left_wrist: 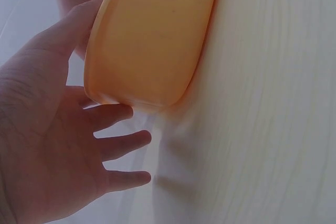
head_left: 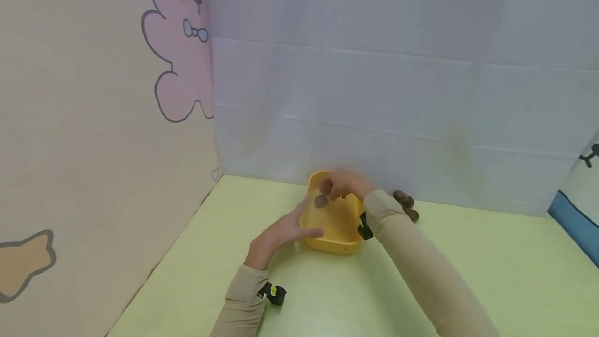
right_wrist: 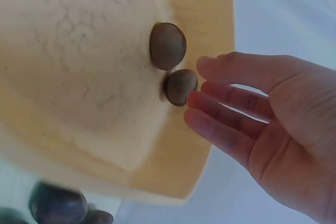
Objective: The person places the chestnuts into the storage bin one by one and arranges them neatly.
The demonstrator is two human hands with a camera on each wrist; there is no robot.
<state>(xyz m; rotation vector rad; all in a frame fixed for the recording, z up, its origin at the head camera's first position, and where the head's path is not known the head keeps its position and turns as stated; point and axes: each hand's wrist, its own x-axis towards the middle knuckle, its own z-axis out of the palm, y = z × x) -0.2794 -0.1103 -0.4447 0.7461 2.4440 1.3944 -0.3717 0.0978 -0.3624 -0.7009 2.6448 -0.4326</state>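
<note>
A yellow-orange plastic basin (head_left: 340, 222) stands on the table near the back wall. Inside, by its far left wall, lie two round brown objects that look like chestnuts (right_wrist: 168, 46). My right hand (head_left: 346, 183) reaches over the basin, its loosely bent fingertips right at the nearer chestnut (right_wrist: 180, 87); thumb and fingers stay apart. At the basin's left side is my left hand (left_wrist: 68, 129), its thumb over the rim and its other fingers straight and spread. The index finger overlaps the basin's end in the left wrist view.
Several more chestnuts (head_left: 408, 202) lie on the pale yellow table (head_left: 468, 264) right of the basin, close to the white cloth wall (head_left: 398, 92). A patterned panel (head_left: 93, 118) borders the table on the left. A black wrist camera (head_left: 276, 294) sits on the left sleeve.
</note>
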